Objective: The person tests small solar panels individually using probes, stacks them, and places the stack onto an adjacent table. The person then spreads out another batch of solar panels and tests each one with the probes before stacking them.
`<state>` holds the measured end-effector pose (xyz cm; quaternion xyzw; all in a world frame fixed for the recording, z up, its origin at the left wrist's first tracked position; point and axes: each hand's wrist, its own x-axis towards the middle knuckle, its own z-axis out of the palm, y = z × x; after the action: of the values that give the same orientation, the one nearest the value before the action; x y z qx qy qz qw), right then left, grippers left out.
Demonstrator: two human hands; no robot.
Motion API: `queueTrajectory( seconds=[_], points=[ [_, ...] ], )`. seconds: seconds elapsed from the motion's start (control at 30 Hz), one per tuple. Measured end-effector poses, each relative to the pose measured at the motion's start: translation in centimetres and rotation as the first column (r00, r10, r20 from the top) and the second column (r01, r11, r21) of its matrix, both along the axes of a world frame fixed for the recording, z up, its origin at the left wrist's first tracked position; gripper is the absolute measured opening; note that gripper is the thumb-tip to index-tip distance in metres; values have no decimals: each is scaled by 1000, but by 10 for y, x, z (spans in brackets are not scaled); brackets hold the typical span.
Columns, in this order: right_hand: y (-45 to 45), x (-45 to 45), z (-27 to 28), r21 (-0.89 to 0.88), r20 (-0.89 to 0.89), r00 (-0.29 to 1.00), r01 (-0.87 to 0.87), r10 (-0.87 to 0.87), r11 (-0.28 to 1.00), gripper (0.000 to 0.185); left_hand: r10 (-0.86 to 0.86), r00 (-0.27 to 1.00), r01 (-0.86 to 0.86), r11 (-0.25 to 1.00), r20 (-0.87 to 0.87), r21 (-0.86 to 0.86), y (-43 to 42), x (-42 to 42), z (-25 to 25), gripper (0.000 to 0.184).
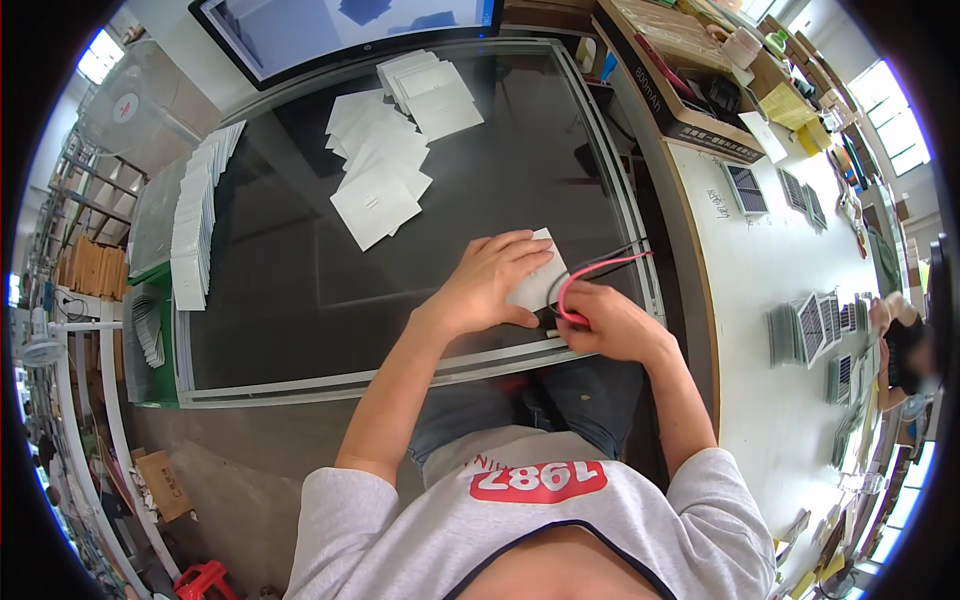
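My left hand (492,282) lies with its fingers spread over a white square panel (541,270) near the front right of the dark glass tabletop (300,290). Beside the panel's right edge, my right hand (608,320) is closed, with a red cable (600,267) and a black cable running out from it; what its fingertips grip is partly hidden. Several white panels (376,203) lie in an overlapping pile farther back. Another overlapping row of panels (195,215) runs along the left edge.
A monitor (350,35) stands behind the glass. On the right, a white table (745,330) holds small dark-striped panels (811,328) and a cardboard box (690,115). Another person (905,345) is at the far right. A red stool (205,582) stands at lower left.
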<state>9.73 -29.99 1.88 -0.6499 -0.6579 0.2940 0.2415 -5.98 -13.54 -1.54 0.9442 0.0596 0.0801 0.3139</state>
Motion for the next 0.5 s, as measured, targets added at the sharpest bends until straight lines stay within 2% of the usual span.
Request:
queueTrajectory(
  seconds=[0.03,0.13,0.17,0.27,0.3,0.37,0.43,0.5],
  points=[
    [-8,-1,6,-41,-46,999,9,-11,999,9,4,1000,-4,1000,4,8,0,0,0,83],
    [-36,-6,23,-325,-178,977,52,-115,944,7,24,999,-25,998,27,55,-3,1,-2,83],
    [-46,-6,23,-372,-251,960,18,-119,928,6,29,999,-32,997,36,76,-4,1,-2,83],
    [-76,-10,-4,-129,-287,954,46,-81,991,17,105,994,-109,986,37,130,-14,-2,9,82],
    [-86,-9,-14,-179,-247,965,39,-83,983,20,116,993,-117,984,16,134,-15,-3,11,80],
    [-98,-15,-25,-459,-373,882,94,-287,883,18,138,990,-133,980,-29,145,-14,-5,14,77],
    [-112,-18,-50,-695,-439,754,60,-489,716,20,146,985,-136,985,-89,109,-13,-4,21,74],
    [-156,-13,-139,-660,-255,708,370,-658,654,19,145,985,-134,984,-92,121,-11,-2,24,71]
  ],
)
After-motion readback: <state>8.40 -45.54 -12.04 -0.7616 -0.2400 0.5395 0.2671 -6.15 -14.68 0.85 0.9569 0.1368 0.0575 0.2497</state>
